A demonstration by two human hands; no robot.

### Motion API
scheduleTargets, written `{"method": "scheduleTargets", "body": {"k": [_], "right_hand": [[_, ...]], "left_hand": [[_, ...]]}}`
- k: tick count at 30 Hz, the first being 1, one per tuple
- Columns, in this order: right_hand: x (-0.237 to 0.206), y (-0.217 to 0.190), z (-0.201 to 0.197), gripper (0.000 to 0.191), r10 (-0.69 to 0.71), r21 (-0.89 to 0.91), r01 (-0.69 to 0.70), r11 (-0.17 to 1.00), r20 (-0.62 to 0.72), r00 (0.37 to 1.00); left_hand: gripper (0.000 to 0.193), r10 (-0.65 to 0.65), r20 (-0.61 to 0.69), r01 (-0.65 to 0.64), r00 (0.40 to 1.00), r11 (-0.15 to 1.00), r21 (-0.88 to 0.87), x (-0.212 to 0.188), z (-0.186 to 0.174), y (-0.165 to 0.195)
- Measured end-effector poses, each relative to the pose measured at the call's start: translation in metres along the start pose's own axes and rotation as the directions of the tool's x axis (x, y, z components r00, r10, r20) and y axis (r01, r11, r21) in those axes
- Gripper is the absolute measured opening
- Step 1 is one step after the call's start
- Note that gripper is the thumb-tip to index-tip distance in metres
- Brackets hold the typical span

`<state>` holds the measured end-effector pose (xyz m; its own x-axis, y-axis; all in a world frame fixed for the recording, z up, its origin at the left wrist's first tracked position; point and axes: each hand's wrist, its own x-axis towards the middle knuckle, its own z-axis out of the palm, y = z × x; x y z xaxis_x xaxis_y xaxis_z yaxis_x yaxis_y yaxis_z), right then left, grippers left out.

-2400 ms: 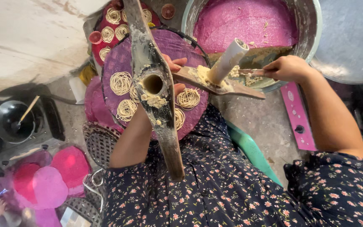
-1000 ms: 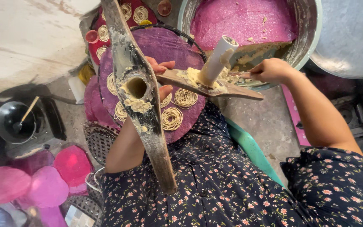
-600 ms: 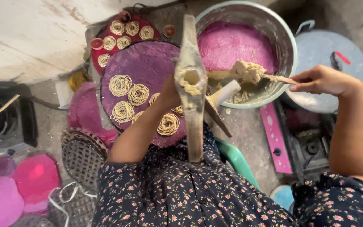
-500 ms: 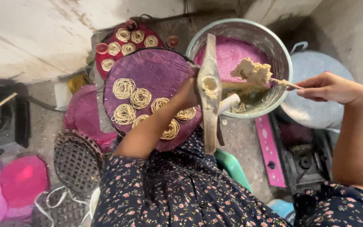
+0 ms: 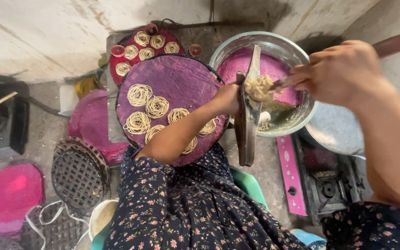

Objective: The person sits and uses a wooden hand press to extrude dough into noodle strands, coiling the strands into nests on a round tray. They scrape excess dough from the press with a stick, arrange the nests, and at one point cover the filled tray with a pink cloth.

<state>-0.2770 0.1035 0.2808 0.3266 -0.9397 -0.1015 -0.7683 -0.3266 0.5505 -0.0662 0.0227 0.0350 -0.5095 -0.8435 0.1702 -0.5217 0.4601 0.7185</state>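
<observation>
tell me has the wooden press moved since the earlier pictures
Yes. The wooden press lay over the purple tray earlier; now the left hand holds it edge-on at the metal bowl, off the tray's noodle coils.

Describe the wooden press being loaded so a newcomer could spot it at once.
Start at the big metal bowl with the pink lining. At its left rim, the left hand holds the wooden press on edge, dough packed on top. Unlike the round purple tray beside it, it is long, narrow and brown.

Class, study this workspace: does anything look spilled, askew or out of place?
Little stands out. Bits of dough lie loose on the metal bowl wall below the wooden press. The noodle coils on the purple mat sit unevenly, bunched toward its near side.
</observation>
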Motion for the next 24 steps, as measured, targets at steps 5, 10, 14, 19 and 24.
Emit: {"method": "scheduleTargets", "body": {"k": [5,10,14,19,24], "right_hand": [[0.019,-0.037,0.011,0.023,-0.322,-0.206,0.262,0.943,-0.364,0.874],[0.002,0.034,-0.003,0.030,-0.087,-0.058,0.069,0.996,-0.420,0.903],[-0.021,0.058,-0.020,0.028,-0.029,0.187,0.122,0.975,-0.437,0.899],[-0.019,0.029,-0.008,0.018,-0.063,-0.050,0.044,0.998,-0.483,0.874],[0.001,-0.008,0.006,0.013,-0.159,-0.132,0.108,0.985,-0.484,0.861]], "left_hand": [[0.025,-0.091,0.007,0.092,0.996,0.993,-0.078,0.001,0.000,0.002],[0.032,0.010,-0.007,-0.012,1.000,0.871,-0.490,0.000,-0.013,-0.004],[0.039,-0.213,-0.031,0.200,0.977,0.950,-0.238,-0.002,-0.026,-0.008],[0.025,-0.093,-0.075,0.086,0.993,0.992,-0.087,-0.003,-0.015,-0.002],[0.024,-0.051,-0.040,0.049,0.998,0.998,-0.035,-0.001,0.002,0.003]]}}
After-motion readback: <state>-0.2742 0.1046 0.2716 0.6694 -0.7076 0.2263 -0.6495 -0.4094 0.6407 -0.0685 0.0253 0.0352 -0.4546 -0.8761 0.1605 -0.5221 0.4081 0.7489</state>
